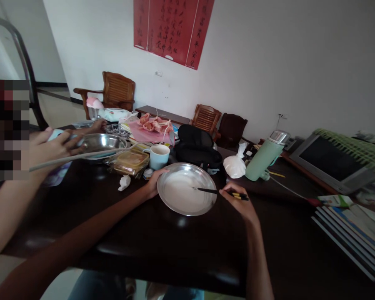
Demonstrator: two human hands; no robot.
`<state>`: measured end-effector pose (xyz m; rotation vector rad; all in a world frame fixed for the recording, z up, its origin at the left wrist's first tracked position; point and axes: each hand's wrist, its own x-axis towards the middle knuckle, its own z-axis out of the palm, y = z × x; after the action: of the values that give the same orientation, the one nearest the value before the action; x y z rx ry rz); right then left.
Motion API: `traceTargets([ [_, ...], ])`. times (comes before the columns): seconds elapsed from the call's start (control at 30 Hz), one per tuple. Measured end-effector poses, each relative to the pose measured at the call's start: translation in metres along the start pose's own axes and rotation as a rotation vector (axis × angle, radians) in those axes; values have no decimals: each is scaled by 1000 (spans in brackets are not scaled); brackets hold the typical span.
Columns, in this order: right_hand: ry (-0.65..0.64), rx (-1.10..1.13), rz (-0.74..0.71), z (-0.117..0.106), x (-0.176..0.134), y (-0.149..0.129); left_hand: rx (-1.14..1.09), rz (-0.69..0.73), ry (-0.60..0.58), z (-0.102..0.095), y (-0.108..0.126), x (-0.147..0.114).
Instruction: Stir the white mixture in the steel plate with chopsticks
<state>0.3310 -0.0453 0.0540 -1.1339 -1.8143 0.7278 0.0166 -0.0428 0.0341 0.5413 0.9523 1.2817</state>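
A shallow metal basin (203, 177) sits on the dark table (181, 246) in front of me, with a white, flour-like or milky layer covering its bottom. My left hand (153, 183) grips the basin's left rim, its thumb side hidden against the metal. From the right, my right hand (237, 200) is closed around black chopsticks (208, 191) with yellow bands near their upper end. Their tips touch the white contents around the basin's middle. Just beyond my right hand stands a knotted clear bag (235, 166) of white powder.
Behind the basin are a light blue mug (160, 158), a yellow-lidded box (131, 161) and an open black case (195, 143). A green thermos (264, 156) leans right in view. Another person's hand (61, 143) is at left, beside a metal bowl (104, 141). Books (346, 237) lie right.
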Motion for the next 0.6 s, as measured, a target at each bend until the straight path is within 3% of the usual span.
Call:
traceTargets([
  [0.1,-128,-6,1,-15,-2,-1,-6,2,-7,-2,-1,2],
  [0.2,-238,29,0,1,0,-5,-18,3,9,-3,-2,6],
  [0.33,-159,52,6,25,5,-4,-21,5,-14,-6,-4,11],
  [0.47,-39,39,33,2,1,0,-17,18,-8,-8,-4,10],
  [0.6,-113,65,115,-13,-3,-3,10,17,0,-8,-4,8],
])
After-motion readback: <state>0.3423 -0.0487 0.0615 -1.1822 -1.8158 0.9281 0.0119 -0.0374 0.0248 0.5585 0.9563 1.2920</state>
